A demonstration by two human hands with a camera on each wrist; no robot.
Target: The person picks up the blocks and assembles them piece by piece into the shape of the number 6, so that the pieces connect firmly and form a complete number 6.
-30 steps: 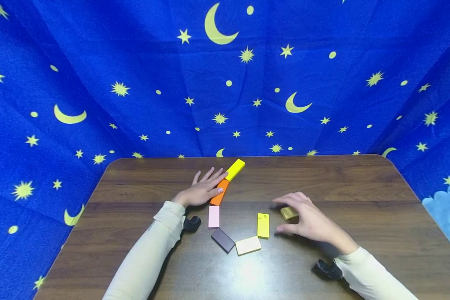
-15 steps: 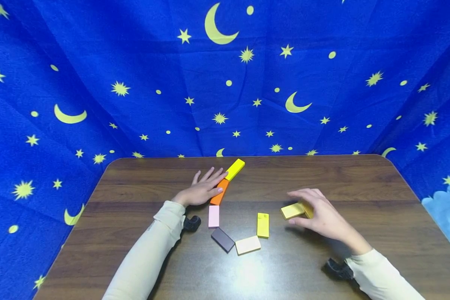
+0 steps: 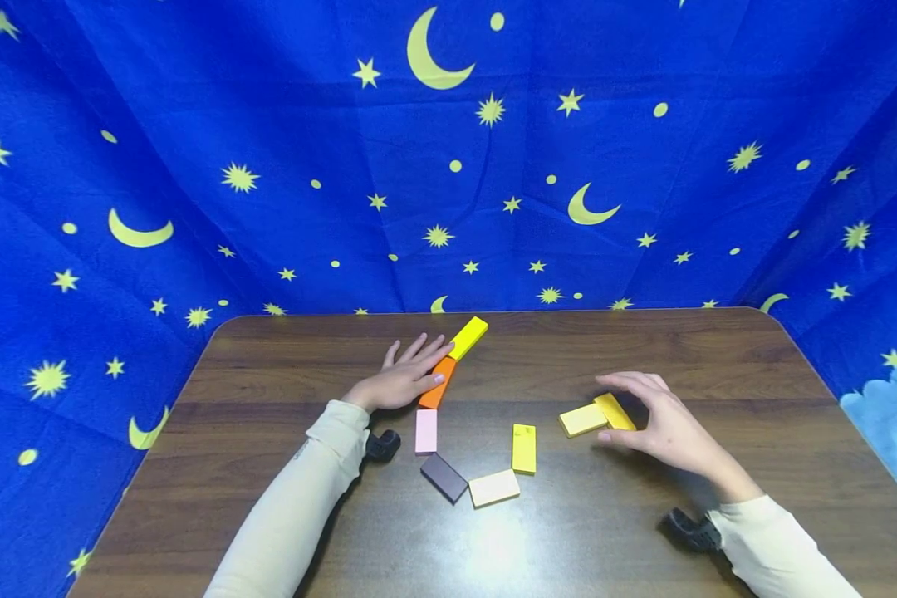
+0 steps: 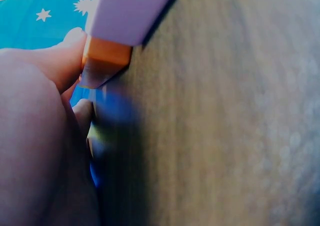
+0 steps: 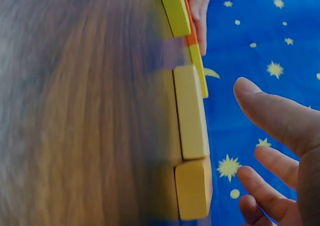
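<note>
My left hand (image 3: pixel 399 384) lies with spread, straight fingers over an orange block (image 3: pixel 435 394), its fingertips reaching a bright yellow block (image 3: pixel 469 336). In the left wrist view, the thumb is against the orange block (image 4: pixel 107 58), just beyond a pink block (image 4: pixel 127 10). On the right, a pale yellow block (image 3: pixel 582 420) meets a golden-yellow block (image 3: pixel 613 411) end to end at an angle. Around the golden one, my right hand (image 3: pixel 665 423) stays spread, thumb and fingers apart. The right wrist view shows a gap between that hand and the golden-yellow block (image 5: pixel 192 191).
From the pink block (image 3: pixel 426 432) a curve runs through a dark block (image 3: pixel 444 477), a cream block (image 3: pixel 494 489) and a yellow block (image 3: pixel 524 448). Wood shows between that yellow block and the right-hand pair. A blue star-patterned cloth (image 3: pixel 329 224) hangs behind the table (image 3: pixel 284 349).
My right hand has drawn back to the right, uncovering the pale yellow block and then the golden-yellow one. The left hand has stayed in place.
</note>
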